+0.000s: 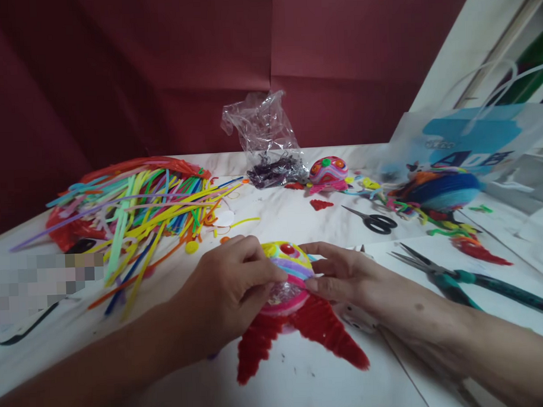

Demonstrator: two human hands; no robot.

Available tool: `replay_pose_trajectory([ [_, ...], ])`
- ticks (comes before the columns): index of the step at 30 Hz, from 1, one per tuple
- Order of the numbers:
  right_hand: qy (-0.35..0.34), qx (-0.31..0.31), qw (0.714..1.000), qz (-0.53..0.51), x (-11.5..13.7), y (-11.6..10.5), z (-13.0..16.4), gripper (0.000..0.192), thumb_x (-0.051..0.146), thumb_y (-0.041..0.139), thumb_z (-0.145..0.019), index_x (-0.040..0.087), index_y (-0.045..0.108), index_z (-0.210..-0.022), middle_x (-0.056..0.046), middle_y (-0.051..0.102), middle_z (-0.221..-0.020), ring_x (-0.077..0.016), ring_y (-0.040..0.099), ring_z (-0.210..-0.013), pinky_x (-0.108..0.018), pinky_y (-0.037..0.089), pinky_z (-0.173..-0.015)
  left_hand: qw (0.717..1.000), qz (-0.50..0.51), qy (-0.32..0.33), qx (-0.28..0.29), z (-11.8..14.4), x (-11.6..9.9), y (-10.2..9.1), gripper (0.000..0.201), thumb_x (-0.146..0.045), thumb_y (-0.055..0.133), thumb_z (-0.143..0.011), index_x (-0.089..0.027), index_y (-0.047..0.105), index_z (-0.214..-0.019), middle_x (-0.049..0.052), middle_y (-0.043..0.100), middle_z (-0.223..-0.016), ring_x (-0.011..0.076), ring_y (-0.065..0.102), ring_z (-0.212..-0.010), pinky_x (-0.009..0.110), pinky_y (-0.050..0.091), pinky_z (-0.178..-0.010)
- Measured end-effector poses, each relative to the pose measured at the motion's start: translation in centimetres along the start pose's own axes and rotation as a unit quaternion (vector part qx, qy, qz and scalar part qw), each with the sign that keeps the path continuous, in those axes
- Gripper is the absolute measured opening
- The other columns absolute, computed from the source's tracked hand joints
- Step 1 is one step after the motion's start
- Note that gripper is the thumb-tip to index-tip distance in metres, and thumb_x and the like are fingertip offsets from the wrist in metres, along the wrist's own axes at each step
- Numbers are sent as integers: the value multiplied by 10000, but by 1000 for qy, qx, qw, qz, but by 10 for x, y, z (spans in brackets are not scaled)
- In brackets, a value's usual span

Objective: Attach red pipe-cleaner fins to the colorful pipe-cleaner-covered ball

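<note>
Both hands, the left hand [230, 291] and right hand [340, 275], pinch the striped ball craft [286, 274] between them from nine and three o'clock, equally near, its red fuzzy legs [303, 336] trailing toward six o'clock on the worktop [304, 386].

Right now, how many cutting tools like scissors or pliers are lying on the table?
2. Black-handled scissors lie mid-table behind the hands. Green-handled pliers lie at the right, beside the right forearm. Others could be hidden under the pipe-cleaner pile or the craft heap.
</note>
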State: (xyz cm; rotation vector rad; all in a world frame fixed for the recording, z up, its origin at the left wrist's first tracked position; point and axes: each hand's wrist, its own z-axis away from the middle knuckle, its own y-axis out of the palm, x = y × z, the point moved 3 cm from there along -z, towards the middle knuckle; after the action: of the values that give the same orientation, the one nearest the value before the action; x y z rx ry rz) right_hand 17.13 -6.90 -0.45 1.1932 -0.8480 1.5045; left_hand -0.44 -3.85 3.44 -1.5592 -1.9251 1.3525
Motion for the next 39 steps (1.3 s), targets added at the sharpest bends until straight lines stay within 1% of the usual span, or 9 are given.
replay_pose_trajectory([
  [3, -19, 4, 1000, 3, 0, 0, -2, 576, 400, 753, -721, 209, 483, -1191, 8, 615, -792, -67, 504, -562, -151, 329, -428, 1000, 7, 10, -12, 4, 2, 2, 226, -87, 482, -818, -161, 692, -857, 14, 513, -702, 118, 481, -646, 233, 370, -590],
  [7, -42, 31, 999, 11, 0, 0, -4, 525, 372, 732, -753, 207, 478, -1182, -33, 633, -920, -145, 608, -773, -225, 458, -624, 999, 11, 19, -31, 8, 4, 2, 240, -76, 476, -826, -176, 687, -881, 10, 512, -723, 109, 478, -648, 230, 377, -604],
  [14, -55, 19, 997, 41, -1, -2, -7, 496, 377, 721, -758, 208, 495, -1166, -15, 635, -847, -171, 620, -798, -244, 458, -646, 1000, 14, -4, -8, 3, 3, 1, 178, -69, 479, -801, -135, 640, -766, 13, 545, -696, 117, 495, -679, 229, 380, -626],
  [18, -54, 16, 998, 30, -3, -5, -8, 503, 393, 709, -760, 209, 484, -1171, -45, 639, -953, -192, 613, -839, -274, 452, -680, 998, 27, -52, 7, -4, 0, -3, 129, -87, 523, -758, -135, 621, -690, -3, 540, -659, 110, 507, -659, 218, 383, -617],
  [23, -28, 9, 999, 44, -2, -7, -8, 635, 473, 739, -695, 205, 449, -1192, -20, 635, -829, -148, 564, -647, -241, 389, -524, 986, 70, -146, 31, -12, 5, -4, 128, -121, 551, -742, -156, 605, -631, -33, 537, -623, 95, 510, -616, 210, 377, -587],
  [26, -19, 5, 999, 42, 0, -6, -8, 649, 465, 757, -683, 183, 451, -1183, 15, 606, -730, -128, 548, -614, -213, 354, -487, 971, 115, -210, 19, -13, 7, -3, 116, -139, 568, -724, -160, 603, -615, -46, 540, -611, 89, 512, -600, 204, 386, -574],
  [29, -21, 18, 1000, 13, 1, -5, -8, 645, 431, 759, -700, 167, 439, -1193, 6, 618, -738, -133, 570, -646, -207, 373, -509, 952, 156, -263, 9, -11, 9, -1, 110, -157, 582, -703, -161, 600, -595, -49, 534, -604, 91, 515, -589, 200, 396, -555],
  [34, -35, 28, 999, 9, -5, -7, -9, 561, 383, 725, -753, 168, 442, -1186, -31, 651, -819, -157, 609, -707, -216, 416, -542, 933, 189, -307, -1, -7, 12, 2, 85, -169, 584, -676, -162, 579, -592, -45, 543, -599, 106, 526, -585, 209, 420, -546],
  [39, -56, 39, 998, 19, -2, -4, -7, 476, 359, 689, -786, 177, 460, -1162, -55, 640, -926, -184, 614, -833, -271, 463, -702, 926, 187, -326, 22, -6, 11, 3, 70, -173, 565, -667, -156, 580, -600, -49, 538, -542, 98, 498, -528, 199, 383, -483],
])
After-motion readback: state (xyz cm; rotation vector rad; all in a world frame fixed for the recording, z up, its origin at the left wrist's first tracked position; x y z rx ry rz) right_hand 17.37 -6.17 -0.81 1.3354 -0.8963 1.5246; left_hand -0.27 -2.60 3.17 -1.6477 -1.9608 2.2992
